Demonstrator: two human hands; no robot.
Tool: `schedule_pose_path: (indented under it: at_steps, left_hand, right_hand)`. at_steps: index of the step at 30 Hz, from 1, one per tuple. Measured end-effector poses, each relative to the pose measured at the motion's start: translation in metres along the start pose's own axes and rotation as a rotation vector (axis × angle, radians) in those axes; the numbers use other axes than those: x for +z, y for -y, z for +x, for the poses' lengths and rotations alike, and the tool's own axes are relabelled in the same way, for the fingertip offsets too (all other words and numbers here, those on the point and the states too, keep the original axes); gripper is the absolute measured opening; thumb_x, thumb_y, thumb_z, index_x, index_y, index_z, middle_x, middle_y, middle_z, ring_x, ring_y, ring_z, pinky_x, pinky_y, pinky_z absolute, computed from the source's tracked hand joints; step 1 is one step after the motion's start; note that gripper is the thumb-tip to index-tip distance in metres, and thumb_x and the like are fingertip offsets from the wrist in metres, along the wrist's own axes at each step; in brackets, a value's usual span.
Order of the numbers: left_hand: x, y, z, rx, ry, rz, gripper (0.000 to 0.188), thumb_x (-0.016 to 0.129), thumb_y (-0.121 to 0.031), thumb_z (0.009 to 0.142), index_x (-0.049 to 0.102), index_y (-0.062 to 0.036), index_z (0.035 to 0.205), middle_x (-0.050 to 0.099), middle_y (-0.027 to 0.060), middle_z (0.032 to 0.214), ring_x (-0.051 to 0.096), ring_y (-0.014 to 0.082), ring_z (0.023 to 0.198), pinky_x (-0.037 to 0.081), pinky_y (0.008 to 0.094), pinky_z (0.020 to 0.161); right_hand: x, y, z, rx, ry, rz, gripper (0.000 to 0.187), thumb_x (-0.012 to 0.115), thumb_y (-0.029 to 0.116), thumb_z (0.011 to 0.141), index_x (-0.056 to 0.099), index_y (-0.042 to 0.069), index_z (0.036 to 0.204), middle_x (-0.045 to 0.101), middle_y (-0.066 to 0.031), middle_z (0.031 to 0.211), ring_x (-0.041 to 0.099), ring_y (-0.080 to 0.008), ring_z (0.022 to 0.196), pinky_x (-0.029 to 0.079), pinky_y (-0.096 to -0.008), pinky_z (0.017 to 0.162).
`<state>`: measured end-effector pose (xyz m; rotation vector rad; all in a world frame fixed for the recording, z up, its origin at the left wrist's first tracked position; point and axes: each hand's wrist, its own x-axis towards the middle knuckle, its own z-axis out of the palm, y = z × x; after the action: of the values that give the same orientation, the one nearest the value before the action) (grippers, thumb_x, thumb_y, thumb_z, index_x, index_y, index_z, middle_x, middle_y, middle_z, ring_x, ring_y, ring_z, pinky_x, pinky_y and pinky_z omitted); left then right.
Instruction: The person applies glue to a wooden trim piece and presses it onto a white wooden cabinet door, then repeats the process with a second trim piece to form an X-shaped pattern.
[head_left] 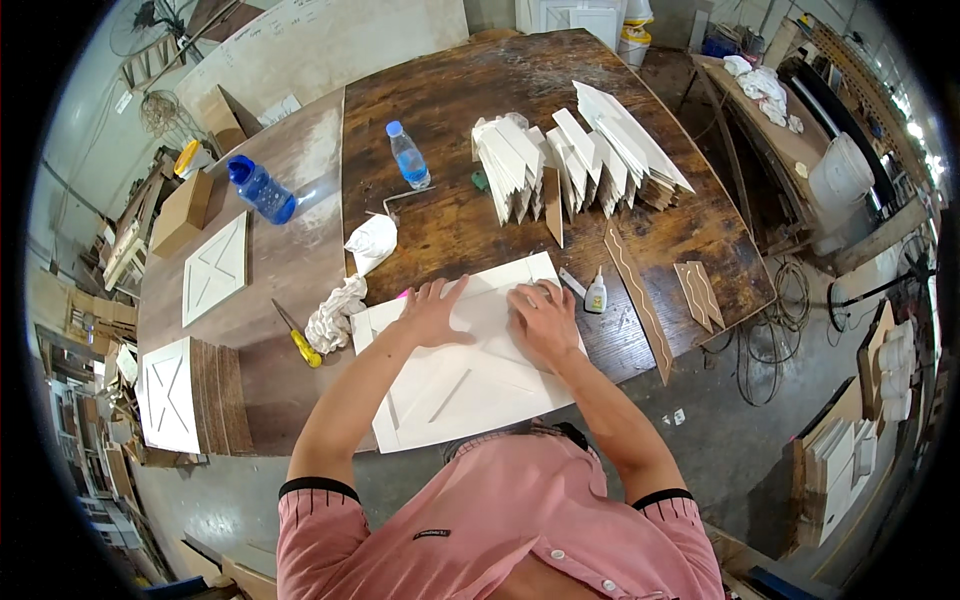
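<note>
A white panel (470,402) with raised strips on its face lies at the table's front edge, right before me. My left hand (436,314) rests on its upper part, fingers spread and thumb stretched to the right. On the panel's upper right part presses my right hand (545,322), its fingers bent and apart, with nothing visibly gripped. A small white glue bottle (596,292) lies just right of the panel. Left of the panel are a crumpled white cloth (336,314) and a yellow-handled knife (304,348). A white bag-like bundle (372,243) sits beyond the cloth.
Stacked white strips (600,160) stand at the back right. Wooden strips with wavy glue lines (638,300) lie at the right edge. A clear bottle (408,157), a blue bottle (262,190), a cardboard box (181,215) and a panel stack (170,400) occupy the middle and left.
</note>
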<state>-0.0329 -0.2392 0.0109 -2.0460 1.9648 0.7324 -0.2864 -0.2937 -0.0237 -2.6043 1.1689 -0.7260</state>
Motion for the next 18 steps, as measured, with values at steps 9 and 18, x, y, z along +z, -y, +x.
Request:
schedule_pose_path:
  at_steps: [9,18]
  left_hand:
    - [0.0004,-0.0006,0.0022,-0.004,0.011,0.001,0.131,0.08,-0.072,0.076,0.003,-0.0261,0.172,0.02,0.0303,0.169,0.021,0.0503,0.157,0.02,0.0691,0.125]
    - [0.0002,-0.0007,0.0014,-0.009,0.016,0.013,0.131,0.076,-0.075,0.076,0.004,-0.0243,0.172,0.021,0.0276,0.17,0.022,0.0499,0.157,0.018,0.0675,0.126]
  right_hand:
    - [0.001,-0.0025,-0.0015,0.003,0.0,0.022,0.03,0.071,0.021,0.091,0.072,0.02,0.121,0.065,0.0031,0.129,0.05,-0.0276,0.132,0.037,-0.0612,0.111]
    - [-0.0002,-0.0001,-0.001,0.014,0.02,0.004,0.032,0.071,0.023,0.09,0.072,0.02,0.122,0.064,0.0036,0.131,0.049,-0.0276,0.133,0.036,-0.0607,0.111]
